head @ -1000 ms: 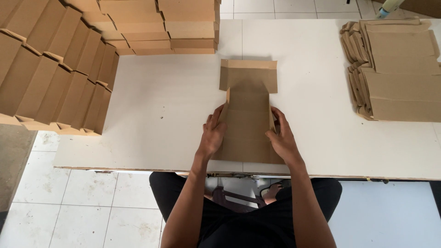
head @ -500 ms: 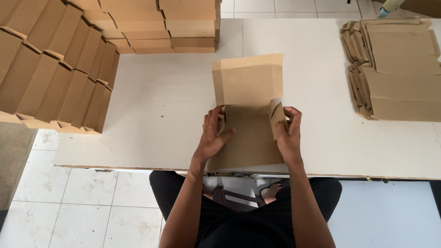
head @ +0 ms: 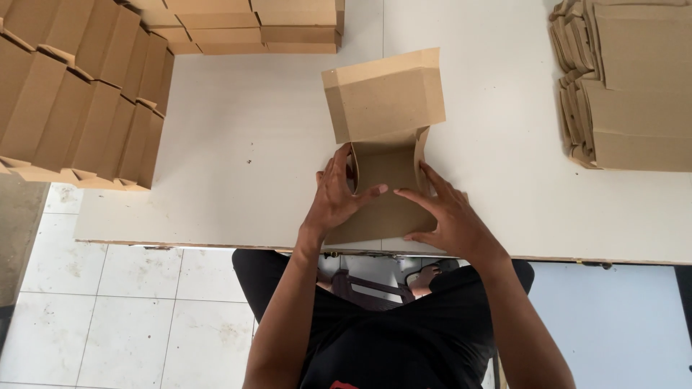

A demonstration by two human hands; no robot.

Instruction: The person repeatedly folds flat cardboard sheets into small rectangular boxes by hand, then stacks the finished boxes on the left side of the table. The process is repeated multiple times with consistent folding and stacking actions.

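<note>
The left hand [head: 337,196] was found gripping the left side flap of a brown cardboard box blank [head: 383,137], thumb laid across the panel. The right hand [head: 445,213] was held open, fingers spread flat on the right part of the blank. The blank lay at the near edge of the white table [head: 238,151], its far flap raised. Folded boxes [head: 79,108] were stacked far left; flat blanks [head: 634,86] were piled far right.

Counter [head: 238,144] bare L & R of box [head: 386,130]; folded boxes [head: 79,108] block far L, flat stacks [head: 634,86] far R.
</note>
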